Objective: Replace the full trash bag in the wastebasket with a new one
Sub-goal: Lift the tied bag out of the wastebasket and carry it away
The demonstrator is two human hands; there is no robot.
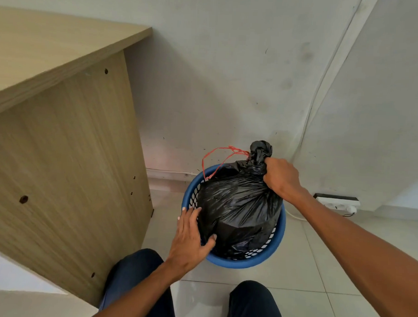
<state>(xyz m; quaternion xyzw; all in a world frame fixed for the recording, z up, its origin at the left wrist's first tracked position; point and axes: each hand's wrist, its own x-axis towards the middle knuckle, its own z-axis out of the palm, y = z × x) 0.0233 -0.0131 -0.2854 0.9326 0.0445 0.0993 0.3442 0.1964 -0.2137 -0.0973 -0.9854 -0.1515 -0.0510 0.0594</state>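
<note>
Head view: right hand (282, 178) is fisted tight round the gathered neck of the black trash bag (237, 206), just under the knotted top, which pokes up and away past the knuckles. The bag's long axis runs from that knot down and toward the person into the blue mesh wastebasket (277, 234), tilted a bit so the neck leans to the far right. Its lower bulk sits inside the basket; the upper half stands proud of the rim. A red drawstring (217, 156) loops out left of the grip and droops to the far-left rim.

Left hand (191, 238) is open, fingers spread, palm flat vs the bag's near-left side right at the rim, thumb pressed into the plastic. It isn't clamped on anything.

Edges and room: left of the left hand, close by, stands the side panel of a wooden desk (68, 165), w/ only a narrow strip of floor between panel and basket. Beyond the right-hand grip the wall (205, 87) is near, the basket sitting close to its base. Right of the grip there's bare tiled floor (318, 257), then a white power strip (336, 202) w/ a cable against the wall, well apart from the basket. Nearest the camera, below both hands, are the person's knees (250, 299) in dark trousers, w/ open tile between them and the basket.
</note>
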